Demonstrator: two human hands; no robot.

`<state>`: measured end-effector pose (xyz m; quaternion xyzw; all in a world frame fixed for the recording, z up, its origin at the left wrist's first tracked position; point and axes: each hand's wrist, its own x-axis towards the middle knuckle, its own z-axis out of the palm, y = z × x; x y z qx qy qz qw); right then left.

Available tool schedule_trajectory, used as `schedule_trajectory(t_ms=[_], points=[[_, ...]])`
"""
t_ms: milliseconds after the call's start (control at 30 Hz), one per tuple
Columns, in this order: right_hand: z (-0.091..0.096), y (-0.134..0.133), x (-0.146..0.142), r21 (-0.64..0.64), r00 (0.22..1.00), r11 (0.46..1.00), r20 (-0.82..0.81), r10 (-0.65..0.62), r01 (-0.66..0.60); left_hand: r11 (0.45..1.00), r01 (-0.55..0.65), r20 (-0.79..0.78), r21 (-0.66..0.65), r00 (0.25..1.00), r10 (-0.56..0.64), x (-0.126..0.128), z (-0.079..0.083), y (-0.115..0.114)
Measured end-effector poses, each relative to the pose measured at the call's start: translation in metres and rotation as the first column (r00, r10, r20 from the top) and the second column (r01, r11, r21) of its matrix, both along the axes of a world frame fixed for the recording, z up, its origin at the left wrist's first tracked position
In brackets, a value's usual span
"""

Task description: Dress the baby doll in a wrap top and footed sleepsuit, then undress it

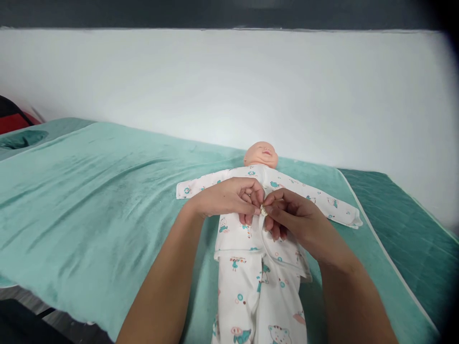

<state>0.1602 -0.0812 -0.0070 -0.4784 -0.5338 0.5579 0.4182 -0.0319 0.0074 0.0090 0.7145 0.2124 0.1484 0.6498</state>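
A baby doll [261, 154] lies on its back, wearing a white long-sleeved baby shirt [234, 239] printed with small animals. Its sleeves stretch out to both sides. Matching baby pants [238, 296] run down toward me. Over the chest, my left hand [233, 197] pinches the shirt's front edge between thumb and fingers. My right hand [296, 217] meets it there, closed on the opposite front edge. A small pale yellowish fastener [263, 210] shows between the fingertips, partly covered. Below the hands the two front edges hang slightly apart.
A light green blanket [89, 200] with some wrinkles spreads under the doll. Darker green quilted fabric [405, 220] shows at the right. A white wall [179, 81] rises behind. At the far left is a red and black object [12, 119].
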Motion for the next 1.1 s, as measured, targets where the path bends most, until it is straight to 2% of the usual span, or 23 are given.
schedule_trajectory(t_ms=[67, 133, 200, 233, 333, 433, 533, 600, 667, 767, 833, 967, 1100], points=[[0.001, 0.0, 0.0, -0.003, 1.0, 1.0, 0.008, 0.009, -0.009, 1.0, 0.008, 0.013, 0.001, 1.0, -0.008, 0.0, 0.0, 0.0], [0.002, 0.0, 0.001, -0.006, 1.0, 1.0, 0.021, 0.01, -0.01, 0.998, -0.055, 0.059, 0.017, 0.997, 0.054, 0.001, -0.001, 0.0], [0.001, 0.0, 0.003, 0.012, 1.0, 0.999, -0.001, -0.029, 0.029, 0.975, -0.219, 0.153, 0.036, 0.965, 0.211, 0.003, -0.004, 0.003], [0.0, 0.001, 0.003, 0.036, 0.997, 0.997, -0.036, -0.065, 0.066, 0.946, -0.322, 0.205, 0.041, 0.929, 0.308, 0.004, -0.006, 0.005], [-0.004, 0.003, 0.003, 0.13, 0.958, 0.962, -0.195, -0.212, 0.24, 0.791, -0.61, 0.291, 0.047, 0.766, 0.573, 0.007, -0.017, 0.017], [-0.009, 0.007, -0.001, 0.209, 0.887, 0.881, -0.292, -0.358, 0.425, 0.587, -0.8, 0.263, 0.124, 0.597, 0.758, 0.006, -0.029, 0.03], [-0.014, 0.01, -0.005, 0.301, 0.837, 0.787, -0.303, -0.455, 0.538, 0.369, -0.865, 0.251, 0.34, 0.462, 0.851, 0.004, -0.041, 0.041], [-0.016, 0.012, -0.007, 0.367, 0.834, 0.749, -0.255, -0.49, 0.552, 0.27, -0.825, 0.254, 0.496, 0.436, 0.863, 0.002, -0.048, 0.045], [-0.017, 0.013, -0.007, 0.404, 0.853, 0.759, -0.127, -0.506, 0.51, 0.248, -0.738, 0.221, 0.628, 0.475, 0.852, 0.001, -0.054, 0.047], [-0.018, 0.013, -0.007, 0.423, 0.859, 0.815, 0.143, -0.492, 0.397, 0.277, -0.572, 0.11, 0.772, 0.549, 0.828, 0.002, -0.059, 0.046], [-0.019, 0.014, -0.007, 0.443, 0.841, 0.831, 0.256, -0.477, 0.337, 0.297, -0.496, 0.044, 0.816, 0.565, 0.824, 0.002, -0.059, 0.045], [-0.022, 0.015, -0.005, 0.465, 0.834, 0.841, 0.319, -0.45, 0.276, 0.324, -0.459, -0.01, 0.827, 0.564, 0.826, 0.003, -0.056, 0.045], [-0.027, 0.016, -0.001, 0.505, 0.841, 0.839, 0.347, -0.415, 0.205, 0.311, -0.452, 0.011, 0.836, 0.58, 0.814, 0.003, -0.058, 0.045]])
